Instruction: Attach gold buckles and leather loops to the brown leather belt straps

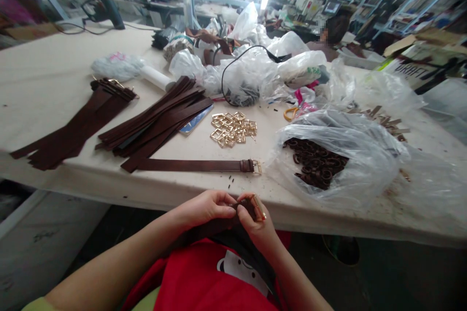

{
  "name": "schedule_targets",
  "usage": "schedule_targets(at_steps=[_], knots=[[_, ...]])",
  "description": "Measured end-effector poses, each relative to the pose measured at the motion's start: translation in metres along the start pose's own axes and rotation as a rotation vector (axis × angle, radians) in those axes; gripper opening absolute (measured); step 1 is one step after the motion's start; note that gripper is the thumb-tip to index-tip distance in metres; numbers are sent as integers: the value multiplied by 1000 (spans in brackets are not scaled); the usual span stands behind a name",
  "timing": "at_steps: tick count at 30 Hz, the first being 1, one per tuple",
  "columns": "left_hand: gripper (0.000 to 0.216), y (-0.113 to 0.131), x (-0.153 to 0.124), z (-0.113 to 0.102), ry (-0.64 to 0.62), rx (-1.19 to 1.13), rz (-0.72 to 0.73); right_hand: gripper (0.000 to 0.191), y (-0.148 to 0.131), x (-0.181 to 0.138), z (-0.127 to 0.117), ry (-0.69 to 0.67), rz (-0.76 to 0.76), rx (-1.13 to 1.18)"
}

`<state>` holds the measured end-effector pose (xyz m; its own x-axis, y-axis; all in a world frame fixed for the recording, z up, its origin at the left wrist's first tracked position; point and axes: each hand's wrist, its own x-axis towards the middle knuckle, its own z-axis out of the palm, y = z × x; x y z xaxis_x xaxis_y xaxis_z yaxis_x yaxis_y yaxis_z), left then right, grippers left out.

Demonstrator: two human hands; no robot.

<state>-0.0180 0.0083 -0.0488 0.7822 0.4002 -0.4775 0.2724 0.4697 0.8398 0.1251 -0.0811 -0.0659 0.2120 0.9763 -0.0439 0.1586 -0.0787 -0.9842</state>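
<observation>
Below the table's front edge, my left hand (207,206) pinches a dark brown leather strap (213,227). My right hand (255,223) grips the same strap's end, where a gold buckle (260,207) sits against my fingers. Both hands are closed on it, close together above my lap. A finished brown belt (189,165) with a gold buckle lies flat near the table's front edge. Beyond it sits a heap of loose gold buckles (233,129).
Two stacks of brown straps (156,119) (76,129) lie at left. A clear bag of small brown loops (328,165) sits at right. Plastic bags, scissors (291,113) and a black cable (233,65) crowd the table's back. Another person (330,34) sits beyond.
</observation>
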Motion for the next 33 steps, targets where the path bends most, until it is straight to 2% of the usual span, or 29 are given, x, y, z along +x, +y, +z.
schedule_targets(at_steps=[3, 7, 11, 15, 17, 20, 22, 24, 27, 30, 33], knots=[[22, -1, 0, 1, -5, -10, -10, 8, 4, -4, 2, 53, 1, -1], [29, 0, -6, -1, -91, -80, -43, 7, 7, -6, 6, 140, 8, -19], [31, -4, -5, 0, -77, -84, -43, 9, 8, -5, 11, 112, 0, -34], [36, -6, 1, 3, -78, -86, 22, 11, 8, -6, 9, 51, 6, 28], [37, -4, 0, 3, -90, -31, 34, 14, 6, -6, 7, 38, 24, 97], [22, 4, -7, -1, -102, 129, -25, 29, 4, -5, 3, 90, 58, 142], [33, 8, -11, -3, -103, 212, -76, 33, 4, -3, 4, 123, 66, 133], [38, 10, -12, -3, -77, 253, -88, 33, 6, -3, 7, 118, 71, 127], [35, 10, -10, 1, -47, 301, -67, 34, 11, -4, 12, 97, 76, 144], [30, 8, -9, 3, -75, 309, -62, 35, 14, -4, 14, 91, 63, 151], [23, 9, -15, -5, -89, 380, -125, 32, 13, 0, 11, 142, 62, 138]])
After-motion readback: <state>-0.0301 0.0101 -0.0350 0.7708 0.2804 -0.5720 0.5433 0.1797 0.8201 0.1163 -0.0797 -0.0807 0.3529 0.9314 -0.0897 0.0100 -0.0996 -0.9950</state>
